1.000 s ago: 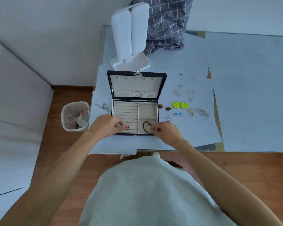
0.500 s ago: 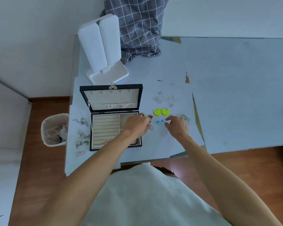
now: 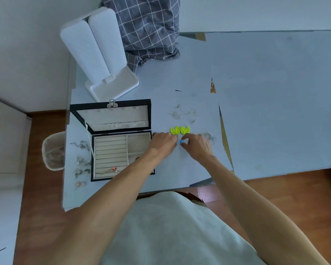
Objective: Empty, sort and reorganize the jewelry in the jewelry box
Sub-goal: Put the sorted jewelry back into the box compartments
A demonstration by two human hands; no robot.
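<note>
- The jewelry box (image 3: 111,138) is seen lying open on the table (image 3: 275,92), lid propped back; a red-tipped pin (image 3: 113,169) is left in the ring rolls
- Both hands are brought together just right of the box, below the pair of yellow-green earrings (image 3: 180,130)
- A small blue stud (image 3: 181,141) is pinched by the curled fingertips of the right hand (image 3: 197,146)
- The fingers of the left hand (image 3: 163,143) are curled at a second blue piece (image 3: 176,143); whether it is actually gripped cannot be told
- The studs are judged tiny, light, hard and slippery, so a fingertip pinch on the head is advised
- The thin wire hooks (image 3: 185,113) beyond are judged easily bent and tangled, best lifted singly by the loop
</note>
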